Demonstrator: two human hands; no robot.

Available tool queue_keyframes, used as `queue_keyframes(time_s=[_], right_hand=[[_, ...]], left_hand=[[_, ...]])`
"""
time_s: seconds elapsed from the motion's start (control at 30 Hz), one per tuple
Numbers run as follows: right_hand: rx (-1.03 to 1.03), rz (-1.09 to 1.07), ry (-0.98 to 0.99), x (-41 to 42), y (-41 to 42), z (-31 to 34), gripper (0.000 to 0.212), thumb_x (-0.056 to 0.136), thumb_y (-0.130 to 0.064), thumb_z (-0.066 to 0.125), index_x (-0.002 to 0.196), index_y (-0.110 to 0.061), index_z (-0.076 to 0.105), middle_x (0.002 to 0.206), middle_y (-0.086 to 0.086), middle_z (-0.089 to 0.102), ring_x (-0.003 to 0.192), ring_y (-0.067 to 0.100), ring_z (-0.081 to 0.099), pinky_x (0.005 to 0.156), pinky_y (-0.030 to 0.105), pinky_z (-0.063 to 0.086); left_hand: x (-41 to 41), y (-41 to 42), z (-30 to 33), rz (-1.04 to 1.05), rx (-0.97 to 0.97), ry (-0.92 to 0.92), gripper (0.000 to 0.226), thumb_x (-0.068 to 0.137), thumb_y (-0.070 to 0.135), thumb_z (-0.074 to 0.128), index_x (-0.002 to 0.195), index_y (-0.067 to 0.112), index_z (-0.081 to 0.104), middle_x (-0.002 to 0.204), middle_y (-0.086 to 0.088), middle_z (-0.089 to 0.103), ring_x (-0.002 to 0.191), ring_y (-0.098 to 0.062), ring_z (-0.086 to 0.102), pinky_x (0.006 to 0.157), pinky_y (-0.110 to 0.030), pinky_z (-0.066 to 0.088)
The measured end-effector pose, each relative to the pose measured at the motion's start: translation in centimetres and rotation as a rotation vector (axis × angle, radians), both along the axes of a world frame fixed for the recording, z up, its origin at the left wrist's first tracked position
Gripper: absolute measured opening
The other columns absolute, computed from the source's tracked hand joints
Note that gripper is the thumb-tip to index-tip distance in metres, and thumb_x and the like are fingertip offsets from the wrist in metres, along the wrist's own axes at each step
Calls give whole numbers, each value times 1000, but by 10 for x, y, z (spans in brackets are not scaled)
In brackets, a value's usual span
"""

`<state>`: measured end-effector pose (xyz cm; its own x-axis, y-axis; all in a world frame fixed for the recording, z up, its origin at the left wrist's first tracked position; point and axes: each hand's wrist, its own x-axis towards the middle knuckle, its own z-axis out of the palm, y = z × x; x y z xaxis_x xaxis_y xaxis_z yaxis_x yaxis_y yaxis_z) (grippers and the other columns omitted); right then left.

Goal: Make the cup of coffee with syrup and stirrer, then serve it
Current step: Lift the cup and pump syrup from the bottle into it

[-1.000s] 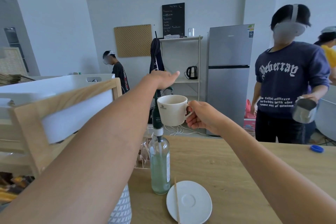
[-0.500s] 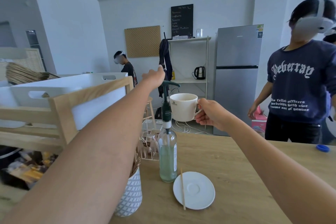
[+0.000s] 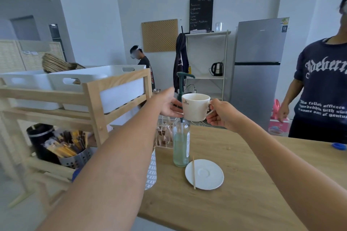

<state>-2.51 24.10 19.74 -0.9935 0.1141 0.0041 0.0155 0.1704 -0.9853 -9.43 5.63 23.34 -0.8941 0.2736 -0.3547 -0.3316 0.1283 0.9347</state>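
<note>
— Since a second ago the left hand has come down off the pump head to the neck of the syrup bottle, just beside the cup; the cup itself has dipped a little, and the pump has risen back up.

— And the grip on the cup?

— Right hand holds it by the handle, fingers curled through and pinched shut; the cup hangs upright in the air, above the table near its far edge, its rim below the spout and slightly to the right of it.

— What is the left hand doing?

— Fingers loosely spread, their tips hidden behind the cup and bottle; whether they grip the neck or just rest against the cup's side I cannot tell.

— Where does it go next?

— Probably down to the saucer, which sits toward the near edge, just right of the bottle's base; the stirrer lies across the saucer's left rim, its long axis running near to far; the right hand is the nearer one, and the cup must land in the centre well, clear of the stick.

— Any syrup inside?

— The cup's inside is hidden from here.
</note>
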Motion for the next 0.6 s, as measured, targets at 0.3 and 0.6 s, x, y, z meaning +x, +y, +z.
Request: queue_keyframes(time_s=[0.3,0.6], right_hand=[[-18,-13,-58,5,0,-34,24,88,-20,36,67,-11,45,66,14,57,58,25,55,52,26,48],[-43,-64,-180,-2,13,-95,21,86,-19,37,67,-11,41,67,16,55,59,25,54,53,27,48]], left_hand=[[7,9,-39,24,43,-24,66,95,52,28,118,-5,53,110,-23,60,99,-35,60,77,-43,54],[6,27,-102,1,18,-96,50,95,43,32,104,1,59,110,-19,60,94,-29,58,71,-36,50]])
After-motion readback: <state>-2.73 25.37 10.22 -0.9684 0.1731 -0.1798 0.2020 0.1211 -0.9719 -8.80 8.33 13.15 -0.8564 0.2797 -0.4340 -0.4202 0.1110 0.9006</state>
